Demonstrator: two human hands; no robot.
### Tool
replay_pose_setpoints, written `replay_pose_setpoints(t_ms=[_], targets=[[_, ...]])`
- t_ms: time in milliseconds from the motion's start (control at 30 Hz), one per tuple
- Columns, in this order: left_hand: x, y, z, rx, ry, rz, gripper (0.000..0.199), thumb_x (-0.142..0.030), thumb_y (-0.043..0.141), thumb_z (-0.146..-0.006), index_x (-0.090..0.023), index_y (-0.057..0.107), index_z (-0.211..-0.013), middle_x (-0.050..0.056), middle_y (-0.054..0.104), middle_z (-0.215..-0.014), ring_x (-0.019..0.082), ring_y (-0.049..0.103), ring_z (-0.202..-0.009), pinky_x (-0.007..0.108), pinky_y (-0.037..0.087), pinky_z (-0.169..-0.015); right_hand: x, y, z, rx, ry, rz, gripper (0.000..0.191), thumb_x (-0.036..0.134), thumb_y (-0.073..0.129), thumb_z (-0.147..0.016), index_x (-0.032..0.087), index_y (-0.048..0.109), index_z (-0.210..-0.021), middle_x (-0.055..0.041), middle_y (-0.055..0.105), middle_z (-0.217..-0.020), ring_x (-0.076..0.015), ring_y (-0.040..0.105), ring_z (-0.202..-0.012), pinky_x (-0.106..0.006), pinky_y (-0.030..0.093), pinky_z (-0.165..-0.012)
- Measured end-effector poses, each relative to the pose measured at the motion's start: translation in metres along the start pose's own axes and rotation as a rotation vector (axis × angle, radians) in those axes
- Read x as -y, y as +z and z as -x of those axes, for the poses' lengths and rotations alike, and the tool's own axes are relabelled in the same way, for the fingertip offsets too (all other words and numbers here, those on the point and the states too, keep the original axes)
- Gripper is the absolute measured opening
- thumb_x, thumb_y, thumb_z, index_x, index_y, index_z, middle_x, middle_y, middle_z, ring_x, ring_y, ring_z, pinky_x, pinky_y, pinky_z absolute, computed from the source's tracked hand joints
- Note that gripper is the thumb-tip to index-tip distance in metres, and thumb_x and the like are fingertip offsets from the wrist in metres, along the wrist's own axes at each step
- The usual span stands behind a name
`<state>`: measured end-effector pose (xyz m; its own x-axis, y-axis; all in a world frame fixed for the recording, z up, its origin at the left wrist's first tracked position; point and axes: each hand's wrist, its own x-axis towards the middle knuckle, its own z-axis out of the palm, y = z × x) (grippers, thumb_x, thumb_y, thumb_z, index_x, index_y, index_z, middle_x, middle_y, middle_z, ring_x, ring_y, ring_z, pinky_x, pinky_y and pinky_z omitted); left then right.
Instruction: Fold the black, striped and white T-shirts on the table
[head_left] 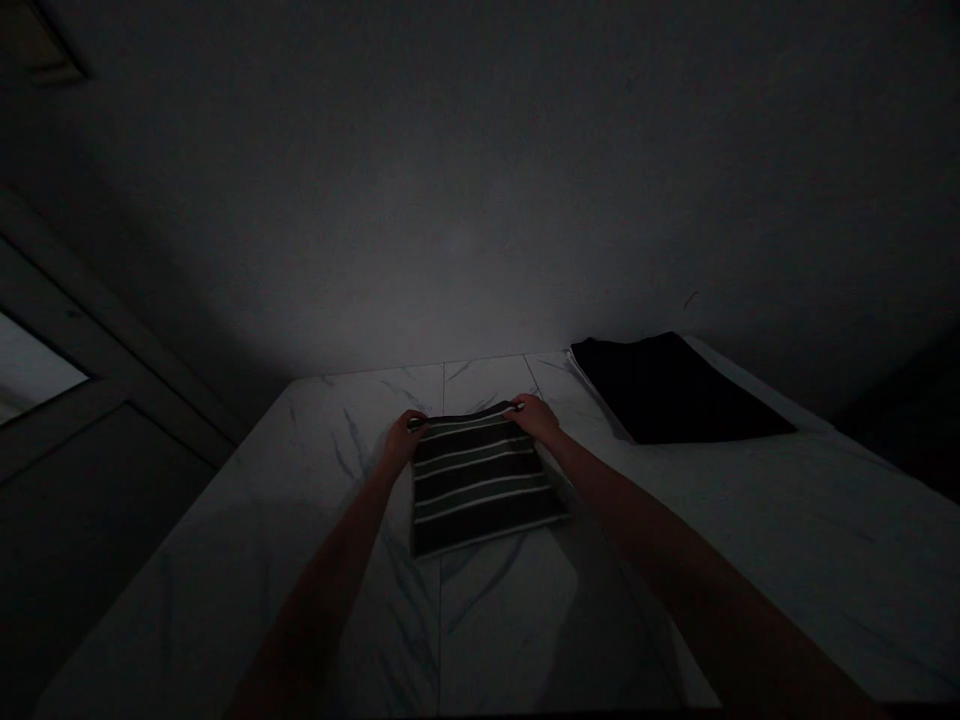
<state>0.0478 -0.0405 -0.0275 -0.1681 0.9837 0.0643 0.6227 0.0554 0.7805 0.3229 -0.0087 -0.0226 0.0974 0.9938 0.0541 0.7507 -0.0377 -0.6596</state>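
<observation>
A striped cloth [480, 478], dark with green-grey and pale bands, hangs or lies spread between my hands over the pale surface. It looks like a folded garment, though its exact kind is hard to make out in the dim light. My left hand [405, 437] pinches its far left corner. At the far right corner, my right hand [534, 415] has its fingers closed on the same edge. The cloth's near edge slants, lower on the left than on the right.
A black folded cloth [675, 390] lies on the marble-patterned surface [337, 450] at the right, near the wall [465, 200]. Pale material shows along its edges. To the left is a framed door or panel [97, 400]. The room is dark.
</observation>
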Motion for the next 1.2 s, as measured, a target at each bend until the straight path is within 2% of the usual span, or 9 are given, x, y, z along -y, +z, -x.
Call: replay_pose_setpoints(t_ms=[100,267,567,700,833,900,1000,1100,1200], targets=[[0.008,-0.007,-0.006,0.016,0.025,0.065,0.016,-0.025,0.067,-0.075,-0.021,0.063,-0.090,0.001,0.073,-0.085,0.018,0.068,-0.080,0.026,0.052,-0.072,-0.001,0.004,-0.007,-0.028,-0.059,-0.068,0.020,0.016,0.064,-0.072,0.020,0.069,-0.092,-0.0029,0.074,-0.095,-0.0187,0.067,-0.087,-0.028,0.049,-0.079],[0.019,-0.005,-0.010,-0.008,0.041,0.128,0.025,-0.033,0.068,-0.071,-0.019,0.062,-0.091,0.001,0.071,-0.083,0.017,0.067,-0.076,0.026,0.051,-0.067,-0.003,0.011,-0.012,-0.105,-0.082,-0.145,0.027,0.016,0.052,-0.075,0.019,0.064,-0.098,-0.0006,0.069,-0.087,-0.0165,0.066,-0.079,-0.026,0.050,-0.072],[0.019,0.001,-0.011,-0.058,-0.023,-0.026,0.017,-0.025,0.071,-0.073,-0.020,0.060,-0.084,-0.002,0.062,-0.070,0.017,0.064,-0.070,0.024,0.046,-0.064,-0.006,0.015,0.006,-0.198,-0.107,0.011,0.037,0.006,0.044,-0.085,0.019,0.056,-0.117,-0.0097,0.064,-0.108,-0.0214,0.062,-0.098,-0.031,0.047,-0.082],[0.000,0.003,0.004,-0.153,0.010,-0.149,0.026,-0.019,0.069,-0.076,-0.018,0.061,-0.100,0.008,0.067,-0.098,0.023,0.064,-0.096,0.033,0.048,-0.084,0.004,0.014,0.022,-0.213,-0.069,0.118,0.036,0.008,0.039,-0.092,0.016,0.058,-0.122,-0.0170,0.058,-0.123,-0.0259,0.060,-0.106,-0.036,0.046,-0.085],[-0.027,0.031,0.040,-0.271,0.305,-0.467,0.039,-0.024,0.060,-0.086,-0.017,0.058,-0.125,0.016,0.057,-0.133,0.030,0.050,-0.127,0.045,0.040,-0.106,0.019,0.018,0.043,-0.175,-0.291,0.302,0.041,0.021,0.042,-0.098,0.015,0.054,-0.137,-0.0175,0.046,-0.148,-0.0304,0.044,-0.133,-0.043,0.036,-0.106],[-0.034,0.051,0.059,-0.229,0.425,-0.598,0.045,-0.030,0.055,-0.091,-0.014,0.055,-0.133,0.019,0.050,-0.145,0.033,0.043,-0.137,0.050,0.033,-0.113,0.021,0.025,0.054,-0.085,-0.408,0.402,0.047,0.035,0.044,-0.100,0.016,0.051,-0.142,-0.0169,0.038,-0.156,-0.0319,0.033,-0.143,-0.047,0.027,-0.114],[-0.033,0.074,0.077,-0.101,0.446,-0.727,0.056,-0.039,0.050,-0.095,-0.012,0.049,-0.144,0.020,0.039,-0.156,0.039,0.031,-0.145,0.059,0.027,-0.116,0.012,0.035,0.062,0.035,-0.385,0.457,0.058,0.049,0.040,-0.101,0.019,0.042,-0.151,-0.0158,0.025,-0.163,-0.0313,0.022,-0.149,-0.054,0.020,-0.117],[-0.029,0.080,0.080,-0.014,0.411,-0.801,0.061,-0.047,0.043,-0.097,-0.014,0.044,-0.149,0.020,0.036,-0.157,0.039,0.027,-0.148,0.062,0.027,-0.115,0.002,0.039,0.060,0.045,-0.346,0.454,0.061,0.054,0.036,-0.101,0.023,0.035,-0.154,-0.0135,0.018,-0.165,-0.0297,0.017,-0.151,-0.056,0.019,-0.117],[-0.035,0.075,0.078,0.002,0.392,-0.831,0.062,-0.048,0.041,-0.098,-0.017,0.041,-0.151,0.018,0.035,-0.158,0.038,0.025,-0.149,0.063,0.027,-0.115,0.004,0.036,0.058,0.035,-0.346,0.458,0.062,0.054,0.036,-0.101,0.022,0.036,-0.154,-0.0143,0.017,-0.165,-0.0297,0.016,-0.152,-0.056,0.015,-0.119]])
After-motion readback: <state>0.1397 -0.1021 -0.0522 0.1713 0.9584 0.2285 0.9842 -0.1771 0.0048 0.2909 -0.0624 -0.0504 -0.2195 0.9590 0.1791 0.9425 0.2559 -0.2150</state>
